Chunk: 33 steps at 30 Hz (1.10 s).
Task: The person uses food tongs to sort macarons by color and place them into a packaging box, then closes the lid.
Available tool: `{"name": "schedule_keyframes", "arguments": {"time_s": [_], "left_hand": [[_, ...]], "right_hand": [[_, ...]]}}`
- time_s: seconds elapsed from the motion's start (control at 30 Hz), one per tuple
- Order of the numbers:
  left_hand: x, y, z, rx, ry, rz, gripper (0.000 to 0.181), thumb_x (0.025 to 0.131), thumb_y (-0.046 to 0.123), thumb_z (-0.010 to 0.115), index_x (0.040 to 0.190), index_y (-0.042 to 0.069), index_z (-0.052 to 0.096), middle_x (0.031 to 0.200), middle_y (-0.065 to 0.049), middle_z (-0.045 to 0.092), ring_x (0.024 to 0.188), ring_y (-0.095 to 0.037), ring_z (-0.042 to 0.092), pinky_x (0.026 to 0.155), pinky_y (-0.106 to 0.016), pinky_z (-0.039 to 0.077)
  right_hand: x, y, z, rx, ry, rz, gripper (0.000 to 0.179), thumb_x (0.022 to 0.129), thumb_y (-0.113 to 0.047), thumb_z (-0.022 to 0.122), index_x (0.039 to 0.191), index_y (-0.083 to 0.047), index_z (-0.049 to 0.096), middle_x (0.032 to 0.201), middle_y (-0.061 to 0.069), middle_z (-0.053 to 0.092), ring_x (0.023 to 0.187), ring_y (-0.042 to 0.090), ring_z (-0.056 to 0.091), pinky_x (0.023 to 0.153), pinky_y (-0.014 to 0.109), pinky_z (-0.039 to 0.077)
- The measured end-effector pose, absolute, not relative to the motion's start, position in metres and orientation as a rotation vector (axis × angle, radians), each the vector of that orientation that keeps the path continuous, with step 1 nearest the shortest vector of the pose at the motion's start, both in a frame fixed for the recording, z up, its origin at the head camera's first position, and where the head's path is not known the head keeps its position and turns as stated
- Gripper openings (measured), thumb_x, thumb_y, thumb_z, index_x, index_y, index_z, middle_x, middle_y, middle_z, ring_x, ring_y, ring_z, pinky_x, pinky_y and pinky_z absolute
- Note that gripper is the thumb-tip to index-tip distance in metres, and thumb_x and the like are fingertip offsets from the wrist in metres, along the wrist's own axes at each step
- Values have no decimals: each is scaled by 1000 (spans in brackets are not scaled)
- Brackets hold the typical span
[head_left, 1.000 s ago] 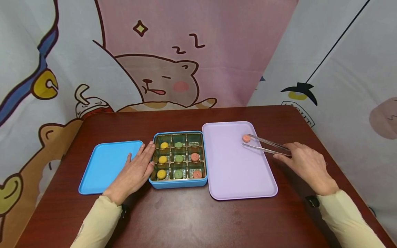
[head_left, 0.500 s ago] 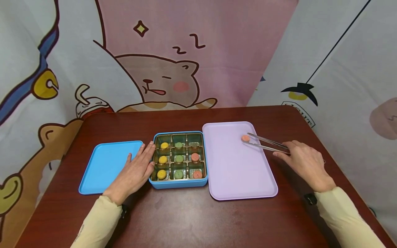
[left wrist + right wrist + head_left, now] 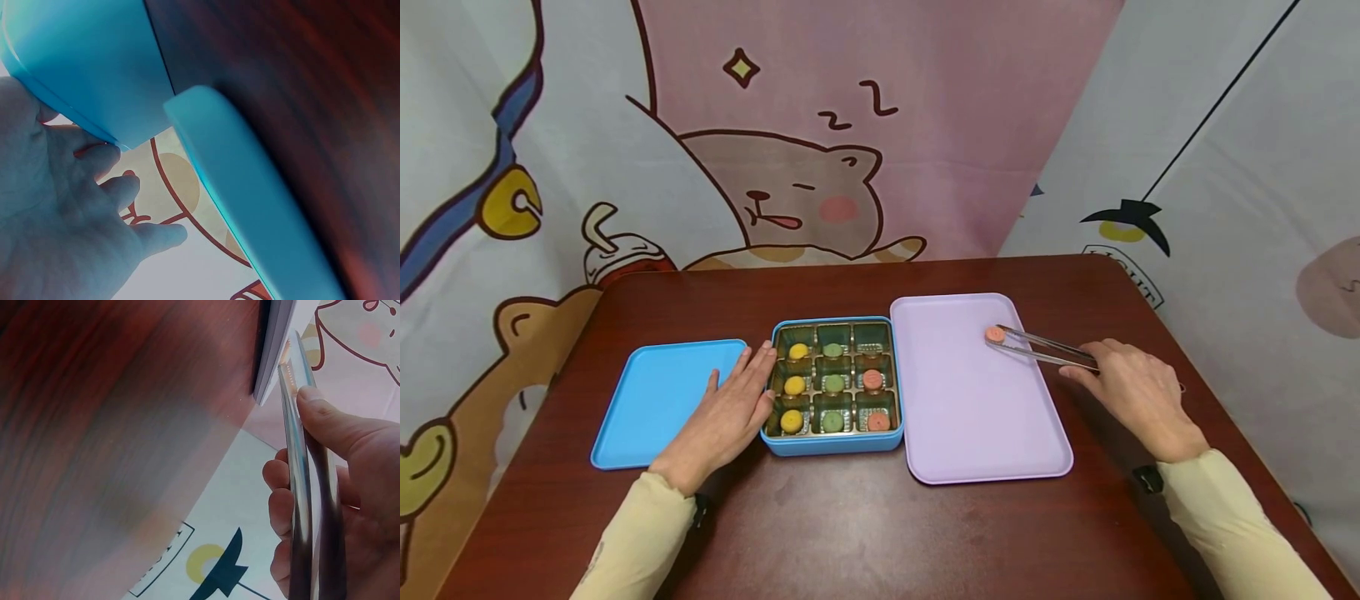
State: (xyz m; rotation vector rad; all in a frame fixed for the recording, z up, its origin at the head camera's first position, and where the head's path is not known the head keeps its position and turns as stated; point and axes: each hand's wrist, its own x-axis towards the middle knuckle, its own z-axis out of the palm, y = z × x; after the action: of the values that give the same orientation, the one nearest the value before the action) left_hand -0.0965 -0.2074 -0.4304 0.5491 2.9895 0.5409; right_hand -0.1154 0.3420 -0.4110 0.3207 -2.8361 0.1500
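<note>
In the head view my right hand [image 3: 1131, 392] holds metal tongs [image 3: 300, 512] between thumb and fingers. Their tips lie on either side of a small round pink cookie-like piece [image 3: 995, 334] at the upper right of the lilac tray [image 3: 977, 417]. My left hand [image 3: 722, 417] lies with straight fingers against the left side of a blue box [image 3: 831, 447]; the left wrist view shows the fingertips at its wall [image 3: 94, 69]. Inside the box is a gold divided insert: yellow pieces [image 3: 793, 385] at left, green pieces [image 3: 833, 383] in the middle, two pink pieces [image 3: 872, 380] at right. The top right compartment holds nothing.
A blue lid [image 3: 662, 400] lies left of the box, partly under my left hand and forearm in the head view. The lilac tray adjoins the box's right side. A cartoon-printed cloth [image 3: 970, 125] hangs behind the brown table [image 3: 850, 533].
The tongs' tips have come closer together around the pink piece. My right hand has shifted slightly left, and the piece barely moved. My left hand has stayed in place.
</note>
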Motion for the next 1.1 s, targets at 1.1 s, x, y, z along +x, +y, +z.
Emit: {"name": "schedule_keyframes", "arguments": {"time_s": [1.1], "left_hand": [[-96, -208, -429, 559, 2983, 547, 62, 113, 30, 39, 167, 8, 18, 174, -6, 11, 158, -37, 13, 116, -75, 10]], "right_hand": [[-104, 300, -383, 465, -2672, 239, 39, 77, -31, 92, 103, -6, 76, 74, 1, 62, 56, 13, 48, 42, 28, 35]]}}
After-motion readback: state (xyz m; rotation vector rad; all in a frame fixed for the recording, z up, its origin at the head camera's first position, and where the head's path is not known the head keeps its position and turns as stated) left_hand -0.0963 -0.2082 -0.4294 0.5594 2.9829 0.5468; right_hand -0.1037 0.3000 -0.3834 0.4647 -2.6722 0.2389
